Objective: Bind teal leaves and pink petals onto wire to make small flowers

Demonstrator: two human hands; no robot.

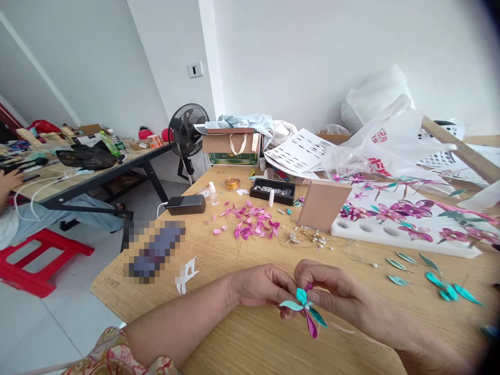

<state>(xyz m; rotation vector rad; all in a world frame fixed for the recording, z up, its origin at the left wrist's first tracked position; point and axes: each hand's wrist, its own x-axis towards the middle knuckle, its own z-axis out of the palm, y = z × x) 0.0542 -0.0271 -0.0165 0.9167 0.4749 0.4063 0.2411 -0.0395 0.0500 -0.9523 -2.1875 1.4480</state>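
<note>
Hands meet above the near edge of a wooden worktop (pixel 242 338), where the left hand (pixel 261 286) and right hand (pixel 332 286) both pinch a small handmade flower (pixel 307 308) of teal and magenta petals, fingers closed on it from either side. Toward the far edge, a shallow black tray (pixel 273 190) holds what look like small pale beads, and a brown paper bag (pixel 230 143) stands behind it with cloth heaped on top. A white foam block (pixel 390 232) at the right edge carries finished magenta blossoms on stems. Loose pink petals (pixel 252 221) lie scattered mid-worktop, teal leaves (pixel 441 284) near the right edge, a black power bank (pixel 185 204) at the left edge. Beyond stand a black fan (pixel 188 130), white walls, and a second cluttered worktop (pixel 97 174) where another person's hand (pixel 10 179) rests, a red stool (pixel 42 260) on the tiled floor.
</note>
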